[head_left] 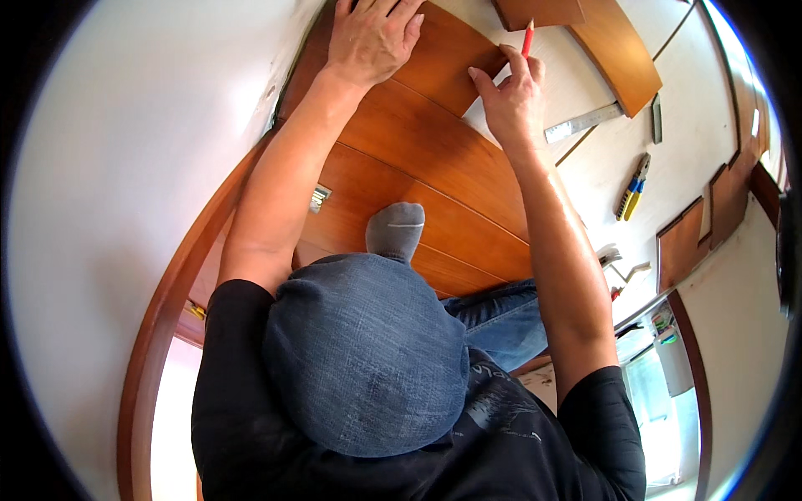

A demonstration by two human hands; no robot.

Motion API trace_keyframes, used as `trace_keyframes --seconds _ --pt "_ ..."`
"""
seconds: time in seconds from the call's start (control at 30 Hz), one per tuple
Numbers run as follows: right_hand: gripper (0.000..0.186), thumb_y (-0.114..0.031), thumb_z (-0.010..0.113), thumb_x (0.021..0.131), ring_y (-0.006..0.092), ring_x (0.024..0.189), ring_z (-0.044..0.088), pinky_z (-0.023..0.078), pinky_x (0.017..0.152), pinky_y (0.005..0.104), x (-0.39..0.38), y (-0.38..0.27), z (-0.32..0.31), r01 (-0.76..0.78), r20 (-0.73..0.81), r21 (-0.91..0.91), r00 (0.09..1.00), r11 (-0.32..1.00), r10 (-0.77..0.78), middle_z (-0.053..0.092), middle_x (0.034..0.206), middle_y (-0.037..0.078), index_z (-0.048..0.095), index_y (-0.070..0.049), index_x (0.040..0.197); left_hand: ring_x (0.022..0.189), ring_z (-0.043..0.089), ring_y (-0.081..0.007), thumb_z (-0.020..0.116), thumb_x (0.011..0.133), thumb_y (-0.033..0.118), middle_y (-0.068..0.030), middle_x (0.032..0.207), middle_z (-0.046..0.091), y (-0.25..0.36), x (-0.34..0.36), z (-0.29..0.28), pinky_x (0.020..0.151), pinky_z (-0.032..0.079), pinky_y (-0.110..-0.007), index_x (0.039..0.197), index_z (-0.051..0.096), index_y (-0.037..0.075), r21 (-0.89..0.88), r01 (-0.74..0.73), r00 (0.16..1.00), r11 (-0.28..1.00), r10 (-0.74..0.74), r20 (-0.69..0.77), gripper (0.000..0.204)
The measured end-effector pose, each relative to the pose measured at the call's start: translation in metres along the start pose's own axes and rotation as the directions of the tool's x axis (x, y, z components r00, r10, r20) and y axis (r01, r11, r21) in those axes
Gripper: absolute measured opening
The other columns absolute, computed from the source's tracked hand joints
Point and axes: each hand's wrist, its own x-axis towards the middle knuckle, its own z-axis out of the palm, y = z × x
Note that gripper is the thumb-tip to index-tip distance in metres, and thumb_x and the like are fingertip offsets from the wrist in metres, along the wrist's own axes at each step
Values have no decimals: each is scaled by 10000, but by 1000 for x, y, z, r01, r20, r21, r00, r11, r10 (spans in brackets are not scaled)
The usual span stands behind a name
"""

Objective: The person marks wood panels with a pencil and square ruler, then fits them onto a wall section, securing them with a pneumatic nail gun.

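Note:
My left hand [376, 42] lies on a brown wooden plank [443, 63] at the top, against the white wall, its fingers extended. My right hand [510, 104] holds a red pencil [528, 40], tip upward, at that plank's right end, with the thumb near the edge. More fitted planks [459, 188] run below, under my grey-socked foot [393, 227]. Just right of my right hand lies a metal square ruler [576, 123] on the pale subfloor [668, 175].
A loose cut plank [622, 67] and another piece [539, 10] lie at upper right. Pliers [632, 188], a small metal bar [657, 117] and dark offcuts [681, 242] are at right. A wooden door frame [167, 317] borders the left. My bent knee [363, 351] fills the lower middle.

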Motion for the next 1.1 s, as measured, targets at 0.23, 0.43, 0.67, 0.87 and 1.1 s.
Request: trace_keyframes --seconds 0.23,0.43,0.67,0.87,1.1 --pt "577 -310 785 872 448 1123 612 532 950 488 -2 -2 -5 -6 -10 15 1000 1000 7 544 1277 242 578 -49 1343 1314 530 -292 611 985 246 -114 1327 630 3 7 -9 1122 364 -472 1318 635 65 40 -11 998 999 9 61 380" --pt "562 -260 747 906 446 1150 587 503 983 475 -3 -8 -6 45 31 -29 999 999 -44 543 1273 247 531 -17 1365 1309 527 -253 607 987 270 -10 1297 622 1 -2 8 1107 355 -509 1268 652 163 142 -22 997 990 12 74 304" --pt "573 -280 739 917 417 1118 609 514 963 469 1 -8 -9 54 27 -73 998 996 -52 543 1297 241 529 -14 1380 1313 512 -205 591 1005 292 7 1307 593 13 -7 21 1114 288 -533 1336 618 217 50 -50 998 997 48 38 341" --pt "559 -284 723 925 444 1198 567 475 1025 485 7 -6 -19 58 111 -112 993 992 -45 545 1328 248 532 -27 1384 1410 426 -224 541 1022 305 -43 1396 526 23 -10 15 1174 256 -547 1388 552 218 104 30 984 994 -47 170 376" --pt "638 -268 712 928 430 1358 479 405 1144 446 -61 31 -32 146 -51 -140 987 979 -154 442 1504 270 487 11 1456 1558 236 -280 489 1046 399 -80 1680 287 29 -42 2 1262 174 -545 1580 398 217 87 -8 978 996 -10 207 571"
